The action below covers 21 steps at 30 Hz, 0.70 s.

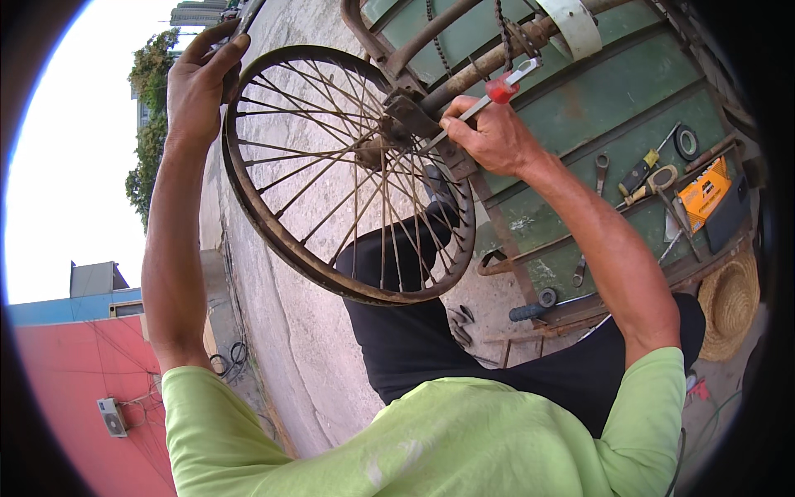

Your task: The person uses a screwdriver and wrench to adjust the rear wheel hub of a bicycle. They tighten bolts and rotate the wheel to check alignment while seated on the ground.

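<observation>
A bare spoked wheel (pixel 267 217), its rim rusty and without a tyre, hangs at the side of an overturned green metal cart (pixel 571 137). Beside the wheel's hub (pixel 370 154), my right hand (pixel 494 137) is closed round a flat silver wrench (pixel 474 108) with a red band on it. The wrench slants across the frame bar, and its inner end is partly hidden by the hub bracket. At the rim's far left is my raised left hand (pixel 199 91), fingers pinched round a slim, dark, shiny piece that runs out of the picture's top; its kind is unclear.
Chains (pixel 501 33) hang by the axle bar. On the cart's panel lie a ratchet wrench (pixel 602 170), screwdriver (pixel 639 171), black tape roll (pixel 686 142), hammer (pixel 661 180) and orange box (pixel 704 193). A straw hat (pixel 729 306) rests at right; a glove (pixel 460 324) lies on the concrete.
</observation>
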{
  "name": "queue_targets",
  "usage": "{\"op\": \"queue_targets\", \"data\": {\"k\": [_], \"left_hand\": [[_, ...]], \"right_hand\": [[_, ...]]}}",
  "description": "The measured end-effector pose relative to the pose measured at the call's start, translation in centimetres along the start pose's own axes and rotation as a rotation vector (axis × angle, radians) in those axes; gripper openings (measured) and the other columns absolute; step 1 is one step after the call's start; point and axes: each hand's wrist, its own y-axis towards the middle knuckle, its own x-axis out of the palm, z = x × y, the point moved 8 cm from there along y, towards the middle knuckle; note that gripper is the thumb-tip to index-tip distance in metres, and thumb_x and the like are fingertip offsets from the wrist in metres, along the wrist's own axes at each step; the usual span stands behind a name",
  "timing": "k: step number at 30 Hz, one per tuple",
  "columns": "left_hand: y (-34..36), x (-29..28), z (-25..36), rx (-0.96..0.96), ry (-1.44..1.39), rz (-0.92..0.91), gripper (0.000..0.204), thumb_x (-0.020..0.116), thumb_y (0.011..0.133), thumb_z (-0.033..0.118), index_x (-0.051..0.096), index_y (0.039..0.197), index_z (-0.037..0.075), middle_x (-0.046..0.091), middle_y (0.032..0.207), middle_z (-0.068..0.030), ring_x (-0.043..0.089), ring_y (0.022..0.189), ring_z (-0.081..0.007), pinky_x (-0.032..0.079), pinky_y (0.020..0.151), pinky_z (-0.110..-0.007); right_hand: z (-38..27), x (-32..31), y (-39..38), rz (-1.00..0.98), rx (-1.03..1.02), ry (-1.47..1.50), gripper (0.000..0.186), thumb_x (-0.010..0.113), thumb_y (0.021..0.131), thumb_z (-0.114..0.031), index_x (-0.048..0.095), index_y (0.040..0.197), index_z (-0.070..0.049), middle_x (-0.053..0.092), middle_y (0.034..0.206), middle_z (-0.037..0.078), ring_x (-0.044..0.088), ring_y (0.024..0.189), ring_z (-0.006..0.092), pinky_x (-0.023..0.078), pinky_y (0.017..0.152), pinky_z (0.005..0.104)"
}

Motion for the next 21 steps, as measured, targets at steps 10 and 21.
{"op": "queue_targets", "data": {"k": [10, 21], "left_hand": [[-9.1, 1.0, 4.3, 0.056, -0.263, -0.076, 0.049, 0.078, 0.093, 0.019, 0.062, 0.134, -0.003, 0.060, 0.071, 0.0027, 0.047, 0.055, -0.0027, 0.032, 0.049, -0.019], [-9.4, 1.7, 3.8, 0.144, -0.177, 0.014, 0.044, 0.080, 0.093, 0.018, 0.066, 0.130, -0.001, 0.067, 0.076, 0.0008, 0.051, 0.062, -0.0023, 0.033, 0.055, -0.019]], "right_hand": [[0.1, 0.0, 0.0, -0.045, 0.034, -0.021, 0.036, 0.060, 0.095, -0.036, 0.072, 0.098, -0.002, 0.068, 0.072, 0.018, 0.069, 0.073, 0.0344, 0.053, 0.071, 0.0444], [-0.4, 0.4, -0.2, -0.073, 0.072, -0.027, 0.036, 0.060, 0.094, -0.035, 0.071, 0.098, -0.001, 0.067, 0.072, 0.020, 0.068, 0.074, 0.0343, 0.053, 0.072, 0.0444]]}}
